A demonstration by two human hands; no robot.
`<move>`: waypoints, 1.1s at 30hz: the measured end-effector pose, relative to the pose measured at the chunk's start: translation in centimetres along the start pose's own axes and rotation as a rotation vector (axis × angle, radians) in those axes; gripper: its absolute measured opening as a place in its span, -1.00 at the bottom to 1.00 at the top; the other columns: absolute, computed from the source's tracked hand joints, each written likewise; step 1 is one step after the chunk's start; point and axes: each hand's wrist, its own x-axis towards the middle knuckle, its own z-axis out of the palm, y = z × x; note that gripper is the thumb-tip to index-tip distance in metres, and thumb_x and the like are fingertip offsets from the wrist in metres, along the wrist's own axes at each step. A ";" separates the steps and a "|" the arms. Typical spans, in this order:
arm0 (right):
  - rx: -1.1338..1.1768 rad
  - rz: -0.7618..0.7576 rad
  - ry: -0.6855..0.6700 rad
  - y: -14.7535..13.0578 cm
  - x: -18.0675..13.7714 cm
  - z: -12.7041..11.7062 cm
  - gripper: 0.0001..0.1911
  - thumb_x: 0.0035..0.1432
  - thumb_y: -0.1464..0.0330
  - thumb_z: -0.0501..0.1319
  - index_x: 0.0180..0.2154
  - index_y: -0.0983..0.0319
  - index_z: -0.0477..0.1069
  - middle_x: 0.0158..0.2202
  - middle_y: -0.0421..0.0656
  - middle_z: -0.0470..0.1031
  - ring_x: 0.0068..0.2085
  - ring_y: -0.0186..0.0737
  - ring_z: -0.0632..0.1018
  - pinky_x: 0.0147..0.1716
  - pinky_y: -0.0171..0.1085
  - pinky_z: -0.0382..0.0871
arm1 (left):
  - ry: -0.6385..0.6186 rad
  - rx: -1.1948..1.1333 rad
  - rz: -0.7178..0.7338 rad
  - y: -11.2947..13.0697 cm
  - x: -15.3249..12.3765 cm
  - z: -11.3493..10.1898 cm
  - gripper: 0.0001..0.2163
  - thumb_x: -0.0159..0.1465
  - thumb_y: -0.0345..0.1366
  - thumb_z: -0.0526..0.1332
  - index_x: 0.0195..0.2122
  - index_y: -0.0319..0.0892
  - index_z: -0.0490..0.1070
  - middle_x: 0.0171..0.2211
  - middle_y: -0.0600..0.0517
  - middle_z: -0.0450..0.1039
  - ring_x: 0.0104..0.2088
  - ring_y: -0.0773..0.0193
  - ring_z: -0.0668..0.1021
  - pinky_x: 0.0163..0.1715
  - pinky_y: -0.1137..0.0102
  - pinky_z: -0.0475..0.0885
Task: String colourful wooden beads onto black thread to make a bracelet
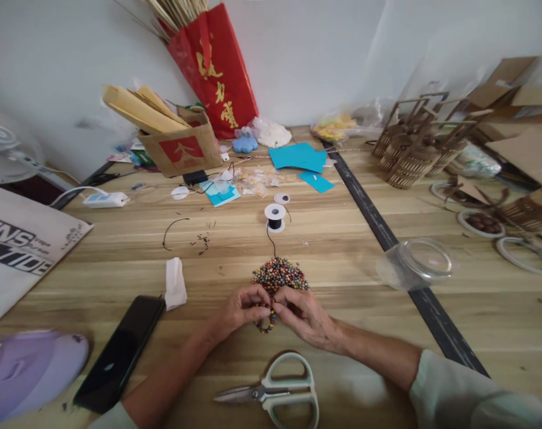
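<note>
My left hand point(241, 308) and my right hand point(303, 314) meet at the table's front middle, fingers pinched together on a short string of coloured beads point(268, 325) that loops down between them. Just beyond my fingers lies a heap of small multicoloured beads point(279, 274). A dark thread runs from the heap to a white spool of black cord point(275, 216) farther back. White-handled scissors point(275, 393) lie closed on the wooden table point(342, 250) in front of my wrists.
A black phone point(121, 351) and a folded tissue point(175, 284) lie to the left, a purple object point(24, 369) at the near left corner. A clear lidded tub point(416, 262) lies on its side at right. Blue paper point(300, 158), a cardboard box point(181, 146), a red bag point(217, 71) and wooden baskets point(409, 155) stand at the back.
</note>
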 end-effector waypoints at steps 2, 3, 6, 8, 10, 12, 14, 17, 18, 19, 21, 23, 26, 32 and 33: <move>-0.001 0.010 -0.008 -0.4 0.0 0.0 -0.65 0.36 0.20 0.01 -0.41 0.26 0.29 -0.56 -0.29 0.21 -0.53 -0.42 0.18 -0.57 -0.40 0.07 | -0.015 -0.014 0.010 0.0 -0.1 0.1 -0.63 0.02 -0.06 0.43 -0.41 -0.25 0.38 -0.48 0.04 0.48 -0.48 0.37 0.46 -0.43 0.48 0.35; -0.008 0.013 -0.012 -0.5 0.0 0.0 -0.65 0.36 0.20 0.01 -0.41 0.26 0.28 -0.56 -0.30 0.20 -0.54 -0.42 0.18 -0.57 -0.40 0.06 | -0.012 -0.016 0.021 -0.1 -0.1 0.1 -0.63 0.01 -0.06 0.43 -0.42 -0.25 0.38 -0.49 0.06 0.47 -0.49 0.38 0.45 -0.44 0.49 0.34; -0.043 -0.002 -0.024 -0.8 0.0 0.0 -0.64 0.37 0.18 0.01 -0.43 0.25 0.26 -0.57 -0.31 0.16 -0.54 -0.42 0.17 -0.56 -0.39 0.04 | 0.006 -0.018 0.054 -0.4 -0.1 0.1 -0.64 0.00 -0.08 0.44 -0.45 -0.25 0.39 -0.49 0.07 0.45 -0.48 0.39 0.44 -0.44 0.50 0.32; -0.066 -0.019 -0.033 -0.8 0.1 0.0 -0.63 0.37 0.19 0.00 -0.43 0.25 0.25 -0.56 -0.30 0.15 -0.53 -0.42 0.17 -0.55 -0.39 0.05 | 0.007 -0.024 0.054 -0.6 -0.1 0.0 -0.66 0.01 -0.08 0.43 -0.44 -0.25 0.41 -0.48 0.06 0.46 -0.45 0.37 0.46 -0.41 0.49 0.32; -0.082 -0.021 -0.046 -0.9 0.2 0.0 -0.64 0.38 0.20 -0.01 -0.43 0.25 0.25 -0.56 -0.30 0.16 -0.53 -0.41 0.17 -0.55 -0.40 0.05 | 0.001 -0.033 0.051 -0.7 -0.1 -0.2 -0.67 0.03 -0.09 0.41 -0.43 -0.26 0.42 -0.47 0.04 0.47 -0.44 0.36 0.46 -0.38 0.47 0.33; -0.109 -0.004 -0.076 -1.0 0.4 -0.1 -0.64 0.38 0.20 -0.01 -0.41 0.25 0.26 -0.55 -0.30 0.17 -0.52 -0.41 0.18 -0.53 -0.40 0.07 | 0.004 -0.047 0.064 -0.8 -0.1 -0.4 -0.68 0.03 -0.10 0.41 -0.43 -0.27 0.43 -0.48 0.04 0.47 -0.45 0.36 0.46 -0.38 0.47 0.32; -0.156 0.023 -0.123 -1.3 0.5 -0.2 -0.68 0.39 0.22 -0.02 -0.36 0.25 0.30 -0.53 -0.28 0.23 -0.50 -0.39 0.24 -0.50 -0.40 0.12 | 0.021 -0.061 0.084 -0.8 -0.1 -0.6 -0.70 0.03 -0.12 0.41 -0.44 -0.27 0.44 -0.50 0.05 0.47 -0.47 0.37 0.45 -0.41 0.48 0.31; -0.267 0.084 -0.187 -1.9 0.6 -0.7 -0.77 0.39 0.28 -0.03 -0.23 0.25 0.30 -0.46 -0.25 0.33 -0.46 -0.37 0.33 -0.43 -0.38 0.19 | 0.066 -0.092 0.086 -0.7 -0.1 -0.9 -0.73 0.00 -0.16 0.41 -0.46 -0.26 0.44 -0.54 0.07 0.45 -0.51 0.39 0.43 -0.47 0.50 0.28; -0.314 0.099 -0.197 -2.1 0.7 -0.9 -0.78 0.40 0.30 -0.04 -0.22 0.25 0.29 -0.44 -0.24 0.36 -0.45 -0.37 0.36 -0.42 -0.38 0.20 | 0.080 -0.109 0.081 -0.6 -0.1 -1.0 -0.73 -0.01 -0.17 0.42 -0.46 -0.27 0.44 -0.55 0.07 0.45 -0.53 0.40 0.43 -0.48 0.51 0.28; -0.365 0.104 -0.206 -2.4 0.6 -1.1 -0.79 0.40 0.31 -0.05 -0.22 0.24 0.28 -0.44 -0.24 0.37 -0.46 -0.36 0.37 -0.42 -0.37 0.20 | 0.093 -0.128 0.077 -0.6 -0.1 -1.1 -0.73 -0.02 -0.18 0.42 -0.46 -0.27 0.44 -0.56 0.07 0.45 -0.54 0.40 0.43 -0.49 0.51 0.28; -0.486 0.070 -0.226 -2.9 0.3 -1.4 -0.80 0.40 0.33 -0.05 -0.25 0.23 0.27 -0.45 -0.23 0.39 -0.46 -0.33 0.39 -0.43 -0.36 0.21 | 0.099 -0.176 0.073 -0.5 -0.2 -1.4 -0.71 -0.03 -0.17 0.43 -0.45 -0.27 0.43 -0.55 0.06 0.47 -0.54 0.39 0.45 -0.50 0.51 0.29; -0.649 -0.012 -0.269 -3.7 -0.4 -1.4 -0.80 0.39 0.33 -0.03 -0.29 0.23 0.25 -0.44 -0.18 0.41 -0.45 -0.30 0.42 -0.44 -0.34 0.20 | 0.090 -0.225 0.079 -0.5 -0.2 -1.6 -0.69 -0.04 -0.15 0.45 -0.44 -0.27 0.43 -0.54 0.04 0.50 -0.53 0.38 0.46 -0.49 0.50 0.32; -0.847 -0.113 -0.429 -5.2 -1.9 -0.7 -0.84 0.37 0.35 0.02 -0.29 0.23 0.27 -0.40 -0.17 0.44 -0.42 -0.27 0.46 -0.43 -0.32 0.22 | 0.060 -0.271 0.091 -0.6 -0.2 -1.9 -0.66 -0.04 -0.13 0.46 -0.43 -0.28 0.43 -0.52 0.01 0.52 -0.52 0.36 0.48 -0.47 0.48 0.35; -0.925 -0.344 -0.556 -6.0 -4.6 2.4 -0.76 0.24 0.21 0.22 -0.19 0.23 0.31 -0.33 -0.20 0.51 -0.39 -0.26 0.49 -0.52 -0.31 0.27 | 0.039 -0.329 0.078 -0.9 0.0 -2.4 -0.62 -0.08 -0.11 0.49 -0.43 -0.30 0.44 -0.51 -0.01 0.54 -0.55 0.37 0.48 -0.51 0.48 0.36; -0.953 -0.384 -0.528 -5.7 -4.9 2.8 -0.74 0.24 0.21 0.22 -0.17 0.25 0.32 -0.37 -0.20 0.51 -0.43 -0.25 0.48 -0.56 -0.31 0.24 | 0.040 -0.332 0.077 -0.9 0.0 -2.5 -0.62 -0.08 -0.11 0.49 -0.43 -0.30 0.44 -0.51 -0.01 0.54 -0.55 0.38 0.48 -0.51 0.48 0.36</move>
